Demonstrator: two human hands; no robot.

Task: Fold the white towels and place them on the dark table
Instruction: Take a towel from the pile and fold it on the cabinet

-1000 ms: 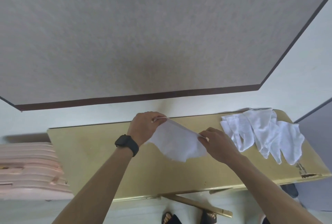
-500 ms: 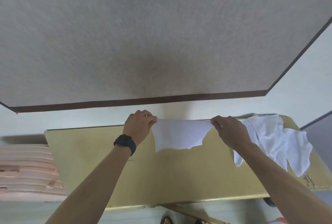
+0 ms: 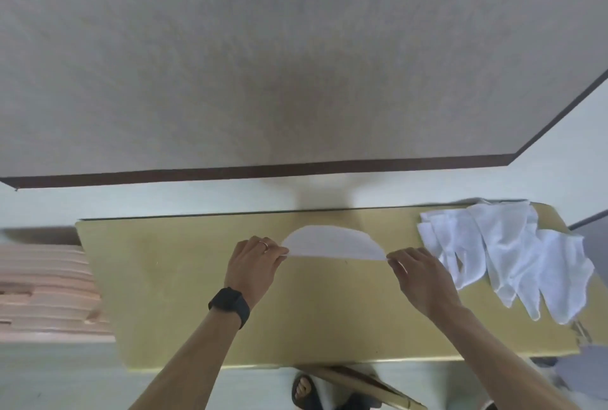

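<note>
A white towel [image 3: 332, 243] is stretched between both hands over the far half of a yellow table [image 3: 164, 294]; its near edge runs taut and straight from hand to hand, its far edge bows in an arc toward 12 o'clock, short of the table's back edge; whether the cloth touches the tabletop cannot be told. The left hand [image 3: 255, 265], with a ring [image 3: 265, 244] and a black watch [image 3: 230, 306] at the wrist, pinches the towel's corner at 9 o'clock; the right hand [image 3: 424, 274] pinches the corner at 3 o'clock, fingers curled. Further toward 3 o'clock a heap of white towels [image 3: 513, 255] lies rumpled near the table's right end, some flaps reaching toward the front edge. From the left hand toward 9 o'clock, and toward 6 o'clock up to the front edge, the yellow top lies bare. Beyond the back edge, at 12 o'clock, spreads a wide grey speckled surface [image 3: 296, 64] rimmed in dark brown; at 9 o'clock off the table sits a pink stack [image 3: 42, 294]; a sandalled foot [image 3: 304, 390] shows at 6 o'clock.
</note>
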